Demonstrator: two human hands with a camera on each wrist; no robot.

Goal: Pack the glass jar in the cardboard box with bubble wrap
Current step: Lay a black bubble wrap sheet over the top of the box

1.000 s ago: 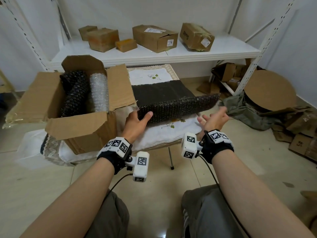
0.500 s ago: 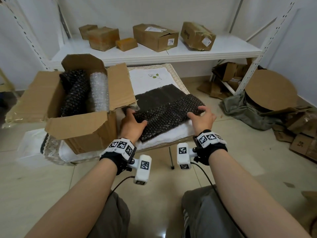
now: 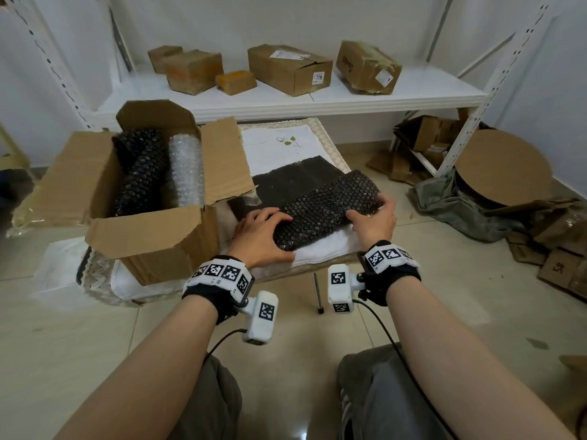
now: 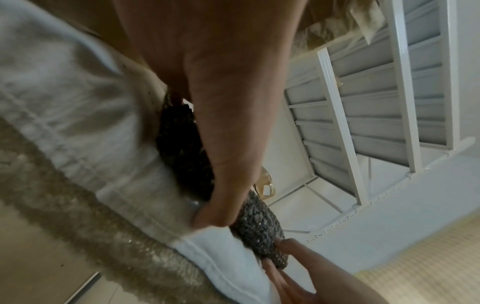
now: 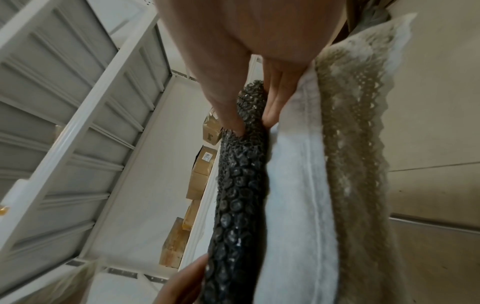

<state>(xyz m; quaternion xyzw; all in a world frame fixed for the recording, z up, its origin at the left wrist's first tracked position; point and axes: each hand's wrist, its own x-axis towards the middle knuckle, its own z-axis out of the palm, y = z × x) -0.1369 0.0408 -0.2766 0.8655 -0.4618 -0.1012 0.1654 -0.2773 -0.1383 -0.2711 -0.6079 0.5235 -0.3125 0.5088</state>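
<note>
A black bubble wrap sheet [image 3: 327, 208] lies on the white cloth [image 3: 324, 246] of a small table, its near part folded over into a thick roll. My left hand [image 3: 279, 236] holds the roll's left end, fingers over the top and thumb at the near edge. My right hand [image 3: 368, 211] pinches the right end [image 5: 246, 115], thumb on top and fingers below. The open cardboard box [image 3: 152, 230] stands to the left, flaps up. No glass jar shows in any view.
Inside the box stand a black bubble wrap roll [image 3: 139, 173] and a clear one [image 3: 187, 169]. Behind is a white shelf [image 3: 317, 100] with several cartons. On the floor at right are a round cardboard disc [image 3: 502, 169], a grey-green cloth [image 3: 451, 204] and flattened cartons.
The lifted near edge of the black wrap has been folded over away from me. My right hand, open and palm up before, now pinches the roll; both hands have come down onto it.
</note>
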